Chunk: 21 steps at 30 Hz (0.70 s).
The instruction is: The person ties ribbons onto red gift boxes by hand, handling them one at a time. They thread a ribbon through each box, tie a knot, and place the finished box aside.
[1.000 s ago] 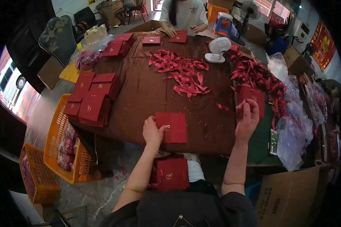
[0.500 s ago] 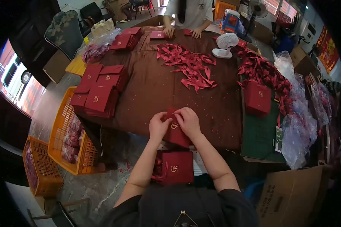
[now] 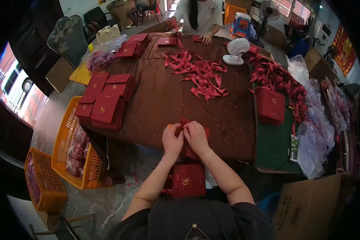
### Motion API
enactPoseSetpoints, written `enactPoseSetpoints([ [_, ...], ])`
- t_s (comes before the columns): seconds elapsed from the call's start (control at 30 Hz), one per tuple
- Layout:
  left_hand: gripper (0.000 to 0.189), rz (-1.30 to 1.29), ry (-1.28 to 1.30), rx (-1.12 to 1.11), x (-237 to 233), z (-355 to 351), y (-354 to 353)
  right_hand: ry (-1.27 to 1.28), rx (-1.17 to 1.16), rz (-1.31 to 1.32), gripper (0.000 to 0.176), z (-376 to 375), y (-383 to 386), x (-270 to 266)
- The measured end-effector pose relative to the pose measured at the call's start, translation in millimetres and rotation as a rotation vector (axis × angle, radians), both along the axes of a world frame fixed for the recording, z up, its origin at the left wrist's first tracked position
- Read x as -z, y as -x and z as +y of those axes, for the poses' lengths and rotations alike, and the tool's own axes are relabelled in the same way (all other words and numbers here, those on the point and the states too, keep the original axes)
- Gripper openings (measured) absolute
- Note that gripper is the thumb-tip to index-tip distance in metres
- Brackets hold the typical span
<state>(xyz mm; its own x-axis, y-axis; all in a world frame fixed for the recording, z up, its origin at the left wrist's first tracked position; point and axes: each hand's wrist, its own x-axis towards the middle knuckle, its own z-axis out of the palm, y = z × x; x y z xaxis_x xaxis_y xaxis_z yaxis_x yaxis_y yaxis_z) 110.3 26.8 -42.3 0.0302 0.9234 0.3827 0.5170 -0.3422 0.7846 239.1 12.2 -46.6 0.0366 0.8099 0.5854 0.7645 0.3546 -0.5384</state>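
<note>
At the near edge of the brown-covered table, a dark red paper bag (image 3: 190,152) lies mostly hidden under my hands. My left hand (image 3: 173,140) is closed in a pinch at the bag's top end. Close beside it, my right hand (image 3: 196,138) pinches the same end, its fingertips almost meeting the left ones. Whether a ribbon is between the fingers is hidden. Just below the table edge, in front of my body, stands another red bag (image 3: 189,181) with gold lettering. Loose red ribbons (image 3: 196,72) lie in a heap farther up the table.
Stacked red bags (image 3: 104,102) sit at the left. A white fan (image 3: 237,50) stands back right. More ribbons (image 3: 278,76) and a red bag (image 3: 271,106) lie on the right-hand green surface (image 3: 277,148). Orange crates (image 3: 65,148) stand lower left. A co-worker (image 3: 200,18) sits opposite.
My hands have drawn closer together at the bag's top, covering its gold lettering. Across the table, the co-worker's hand has lifted a red ribbon from the heap.
</note>
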Motion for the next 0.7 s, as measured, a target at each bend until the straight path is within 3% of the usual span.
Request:
enactPoseSetpoints([
  [0.13,0.032,0.076,-0.083,0.086,-0.1,-4.8,3.1,-0.033,-0.037,0.008,0.015,1.8,-4.2,1.9],
  [0.2,0.031,-0.006,-0.001,0.136,0.2,-2.6,9.4,0.045,-0.091,0.063,0.016,3.3,-14.1,1.3],
  [0.27,0.027,-0.237,0.193,0.351,13.0,12.6,19.2,0.013,-0.083,0.072,0.017,0.7,-22.1,-7.5],
  [0.33,0.025,-0.258,0.204,0.354,7.7,20.1,20.4,0.161,-0.065,0.225,0.021,-1.9,-24.3,-11.8],
  [0.4,0.024,-0.016,0.236,0.334,-1.1,29.0,19.6,0.152,-0.051,0.251,0.025,-2.0,-25.8,-11.4],
  [0.47,0.018,-0.019,0.227,0.310,9.0,37.8,12.9,0.244,-0.053,0.367,0.031,-0.6,-27.0,-7.5],
  [0.5,0.016,0.096,0.103,0.272,10.4,41.0,10.4,0.251,-0.055,0.369,0.031,-1.1,-28.3,-7.3],
  [0.57,0.009,0.244,-0.063,0.194,15.0,43.1,7.0,0.283,-0.056,0.293,0.036,0.7,-36.3,-7.9],
  [0.6,0.009,0.247,-0.057,0.193,10.4,45.0,8.4,0.199,-0.057,0.107,0.039,3.6,-41.8,-5.7],
  [0.7,0.011,0.332,-0.038,0.046,-4.7,56.8,19.1,0.171,0.036,0.024,0.040,9.3,-49.0,2.4],
])
